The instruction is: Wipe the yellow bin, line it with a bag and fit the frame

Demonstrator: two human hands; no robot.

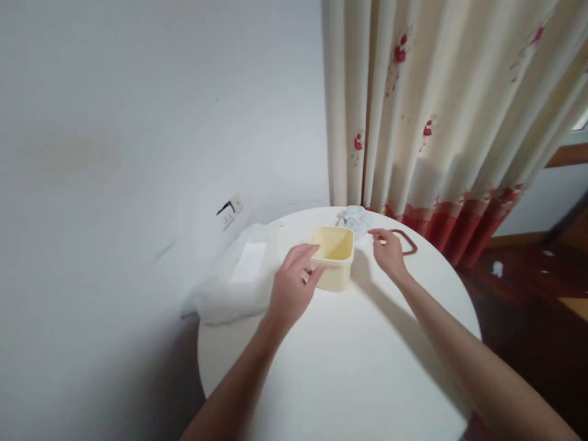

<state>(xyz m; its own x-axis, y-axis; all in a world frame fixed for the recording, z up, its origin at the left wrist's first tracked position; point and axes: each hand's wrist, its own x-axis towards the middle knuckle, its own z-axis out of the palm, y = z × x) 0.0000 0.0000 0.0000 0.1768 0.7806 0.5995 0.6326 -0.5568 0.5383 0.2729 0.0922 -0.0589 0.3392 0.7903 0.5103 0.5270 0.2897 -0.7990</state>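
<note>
A pale yellow, square-sided plastic container (334, 275) stands upright on the white round table, its open top showing a yellow inside. My left hand (294, 282) is at its left side, with thumb and fingers apart and fingertips overlapping the near left rim; whether they touch it I cannot tell. To the right of the container, my right hand (388, 252) hovers with fingers bent and apart, nothing visible in them. Just behind that hand lies a brown rounded frame (411, 243), partly hidden by it. Between container and right hand, farther back, is a crumpled pale bluish bag or cloth (357, 219).
A translucent plastic bag with a white rectangle (248, 262) lies on the table's left edge, against the wall. A socket (228, 217) with a black plug is on the wall. Floral curtains (432, 122) hang behind the table (340, 361).
</note>
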